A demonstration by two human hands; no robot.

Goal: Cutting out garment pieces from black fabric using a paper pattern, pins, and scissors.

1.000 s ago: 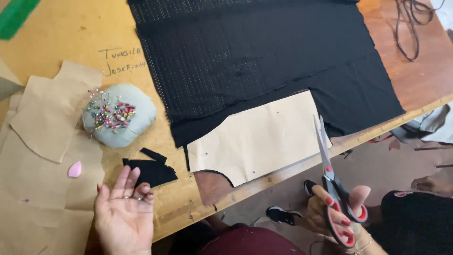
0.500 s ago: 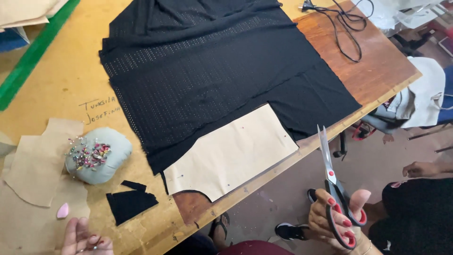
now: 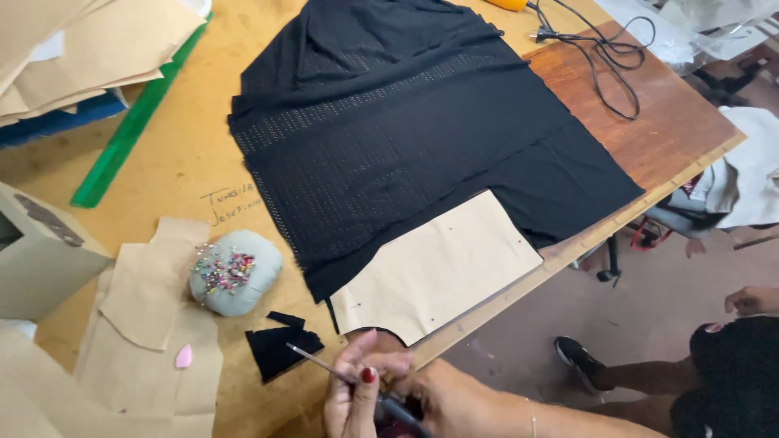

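My left hand [image 3: 355,397] and my right hand [image 3: 458,403] meet at the bottom edge, over the table's front edge. Both close around a pair of scissors [image 3: 324,367], whose thin closed blades point up-left toward two black fabric scraps [image 3: 280,347]. The scissor handles are mostly hidden between my hands. Just above my hands a tan paper pattern piece [image 3: 438,268] lies on the lower edge of a large black fabric [image 3: 406,138] spread over the wooden table [image 3: 187,154]. A pale blue pincushion [image 3: 234,272] full of coloured pins sits left of the pattern.
Brown paper pieces [image 3: 150,300] and a pink chalk [image 3: 184,356] lie at the lower left, beside a grey box [image 3: 40,259]. A green ruler [image 3: 134,130] and stacked paper [image 3: 73,49] are upper left. A black cable [image 3: 604,57] lies top right. Another person's shoe [image 3: 578,357] and hand [image 3: 751,300] show at right.
The view has swung left. My right hand has brought the scissors from off the table's right side to the front edge, and my left hand now closes on them.
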